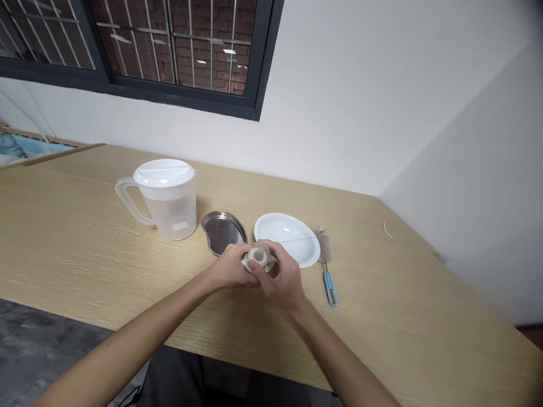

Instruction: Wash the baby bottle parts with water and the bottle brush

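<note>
White wall (360, 96), dark-framed window (207, 51) with bars and brick behind the glass, pale wood table (127, 254) running below. One view only, from the head, looking down over both forearms.

Person at the near side, hands together around mid-table. Small bottle (259, 255) sits between them: clear domed top, something pale and round inside it, white side handle showing at the right. Bottle is seen nearly end-on, top towards the camera; whether its base touches the wood, can't tell.

Left hand (231, 267) is wrapped round the bottle's left side, fingers closed in on it, tips mostly hidden. Right hand (282, 277) grips the other side: thumb laid across the near side, its tip against the bottle just below the dome, forefinger curving over the far right. Gap between thumb and forefinger is narrow, filled by the bottle. Lower fingers of both hands out of sight.

Around them: lidded jug (173, 209) far left, handle pointing left. Metal tray (220, 234) just beyond the left hand. White bowl (280, 226) beyond the right hand. Brush (330, 288) beside the bowl, bristles by its right rim, blue handle towards the person.
</note>
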A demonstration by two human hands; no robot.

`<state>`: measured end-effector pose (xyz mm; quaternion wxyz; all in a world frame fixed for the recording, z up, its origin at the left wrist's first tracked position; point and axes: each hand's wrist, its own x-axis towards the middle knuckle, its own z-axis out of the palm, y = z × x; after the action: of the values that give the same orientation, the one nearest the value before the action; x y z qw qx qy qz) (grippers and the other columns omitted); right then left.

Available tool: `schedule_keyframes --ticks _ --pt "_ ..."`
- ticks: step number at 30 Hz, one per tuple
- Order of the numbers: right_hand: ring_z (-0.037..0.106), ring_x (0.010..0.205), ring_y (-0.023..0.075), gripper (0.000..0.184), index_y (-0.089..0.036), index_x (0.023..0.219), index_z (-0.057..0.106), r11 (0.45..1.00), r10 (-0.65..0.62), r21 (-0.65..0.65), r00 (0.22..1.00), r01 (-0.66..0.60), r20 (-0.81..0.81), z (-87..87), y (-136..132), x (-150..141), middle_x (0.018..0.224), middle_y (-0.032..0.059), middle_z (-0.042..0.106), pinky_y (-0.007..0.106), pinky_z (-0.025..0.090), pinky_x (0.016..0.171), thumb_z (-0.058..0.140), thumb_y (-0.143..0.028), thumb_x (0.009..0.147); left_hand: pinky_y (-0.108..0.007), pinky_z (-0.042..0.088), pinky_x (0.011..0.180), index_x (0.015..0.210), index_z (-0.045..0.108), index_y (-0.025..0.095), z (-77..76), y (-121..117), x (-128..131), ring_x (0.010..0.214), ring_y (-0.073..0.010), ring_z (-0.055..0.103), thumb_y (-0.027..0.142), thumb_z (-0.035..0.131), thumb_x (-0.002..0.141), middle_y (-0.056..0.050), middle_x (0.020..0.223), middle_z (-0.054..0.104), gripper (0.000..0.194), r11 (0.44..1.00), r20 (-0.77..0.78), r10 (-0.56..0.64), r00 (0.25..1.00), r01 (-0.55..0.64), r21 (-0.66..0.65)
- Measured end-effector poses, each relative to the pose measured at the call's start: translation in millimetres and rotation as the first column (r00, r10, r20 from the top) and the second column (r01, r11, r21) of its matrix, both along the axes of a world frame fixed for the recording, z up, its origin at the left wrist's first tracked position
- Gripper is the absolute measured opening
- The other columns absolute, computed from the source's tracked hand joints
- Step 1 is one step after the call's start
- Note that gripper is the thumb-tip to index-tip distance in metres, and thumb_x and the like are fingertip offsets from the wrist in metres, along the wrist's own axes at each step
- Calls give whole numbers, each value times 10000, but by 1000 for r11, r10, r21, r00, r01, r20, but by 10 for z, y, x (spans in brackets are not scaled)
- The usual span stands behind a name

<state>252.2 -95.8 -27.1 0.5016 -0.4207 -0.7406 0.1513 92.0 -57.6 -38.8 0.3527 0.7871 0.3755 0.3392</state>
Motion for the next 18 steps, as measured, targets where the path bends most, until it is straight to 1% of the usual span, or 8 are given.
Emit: schedule_keyframes --ticks 5,8,10,13,15,18 --pt "657 936 196 341 -216 1149 589 996 20 -88 997 -26 -71 9 -12 0 1065 61 696 315 534 824 687 -314 838 -213 412 580 796 649 176 69 -31 12 654 -130 574 190 701 586 42 739 650 217 1000 -9 -1 1000 1 16" --pt "658 939 199 348 -211 1148 598 989 42 -138 992 -59 -120 2 -4 4 1068 64 695 321 535 838 698 -317 833 -207 404 571 798 658 174 81 -41 22 638 -121 568 179 690 582 44 725 647 218 999 -12 13 1000 -12 49" --pt "663 945 203 339 -207 1147 602 978 65 -184 978 -102 -197 2 7 13 1063 68 698 326 541 844 691 -330 844 -210 404 579 773 658 175 68 -42 31 637 -121 572 188 695 591 39 716 648 187 996 -31 34 999 -31 81" --pt "680 925 201 316 -199 1140 607 954 80 -243 933 -173 -350 13 28 38 1036 73 708 321 560 811 659 -362 875 -224 417 630 745 651 180 36 -40 42 671 -134 586 231 731 608 25 732 659 167 988 -53 59 997 -51 143" --pt "690 897 197 311 -193 1120 619 954 67 -242 915 -175 -399 29 43 63 1007 73 716 314 568 787 666 -373 871 -232 422 660 742 646 181 22 -38 44 684 -138 584 249 760 598 21 737 660 196 984 -55 52 997 -41 175" --pt "695 912 200 329 -191 1110 626 971 58 -190 909 -148 -413 71 74 121 999 74 721 323 571 817 700 -370 844 -236 429 669 764 647 182 19 -38 39 679 -138 579 275 770 607 22 740 658 220 987 -43 45 998 -38 157"
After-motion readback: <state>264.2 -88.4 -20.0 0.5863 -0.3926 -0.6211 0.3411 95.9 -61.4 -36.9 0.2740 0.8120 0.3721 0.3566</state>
